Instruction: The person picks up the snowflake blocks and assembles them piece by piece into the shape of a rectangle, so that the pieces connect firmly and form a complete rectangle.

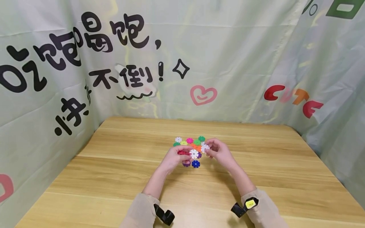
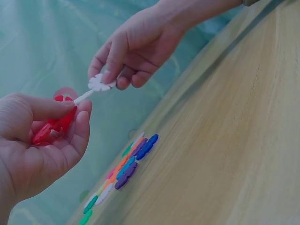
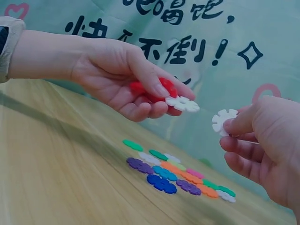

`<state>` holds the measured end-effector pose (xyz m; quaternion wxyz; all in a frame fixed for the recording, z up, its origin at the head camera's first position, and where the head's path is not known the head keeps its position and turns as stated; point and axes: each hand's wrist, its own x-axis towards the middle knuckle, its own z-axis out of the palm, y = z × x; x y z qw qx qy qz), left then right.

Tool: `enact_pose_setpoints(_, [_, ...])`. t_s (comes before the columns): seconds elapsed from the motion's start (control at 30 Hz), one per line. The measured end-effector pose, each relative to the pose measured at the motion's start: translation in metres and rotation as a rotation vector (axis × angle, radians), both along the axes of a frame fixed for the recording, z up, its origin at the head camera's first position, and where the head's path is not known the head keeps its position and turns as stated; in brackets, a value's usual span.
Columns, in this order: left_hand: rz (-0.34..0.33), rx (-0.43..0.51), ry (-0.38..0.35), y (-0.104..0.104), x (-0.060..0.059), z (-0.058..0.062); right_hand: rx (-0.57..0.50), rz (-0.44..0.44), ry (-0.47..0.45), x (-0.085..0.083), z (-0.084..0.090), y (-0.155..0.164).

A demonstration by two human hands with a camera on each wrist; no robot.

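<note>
Above the table, my left hand (image 1: 173,157) holds red notched snowflake discs (image 2: 55,124) in its curled fingers. A white snowflake disc (image 3: 183,104) juts out from the red ones beneath the thumb; whether it is slotted into them I cannot tell. Facing it, my right hand (image 1: 219,152) pinches another white snowflake disc (image 3: 220,123) between thumb and fingers. In the right wrist view a small gap separates the two white discs. Below the hands lie loose snowflake discs, among them dark blue (image 3: 161,183), orange (image 3: 191,177) and light blue (image 3: 164,173) ones.
The wooden table (image 1: 114,183) reaches back to a pale printed curtain (image 1: 239,57), which also hangs along both sides. Green discs (image 3: 133,145), purple discs (image 3: 139,165) and a pink disc (image 1: 189,140) belong to the group on the tabletop. Black straps (image 1: 164,215) sit on the sleeves.
</note>
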<state>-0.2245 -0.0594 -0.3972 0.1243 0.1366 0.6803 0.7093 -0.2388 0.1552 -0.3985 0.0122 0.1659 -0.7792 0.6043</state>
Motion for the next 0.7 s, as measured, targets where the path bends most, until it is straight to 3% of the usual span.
enact_pose_setpoints(0.7, [0.003, 0.048, -0.008, -0.0016, -0.0016, -0.0005, -0.02, 0.074, 0.125, 0.008, -0.0001, -0.0107])
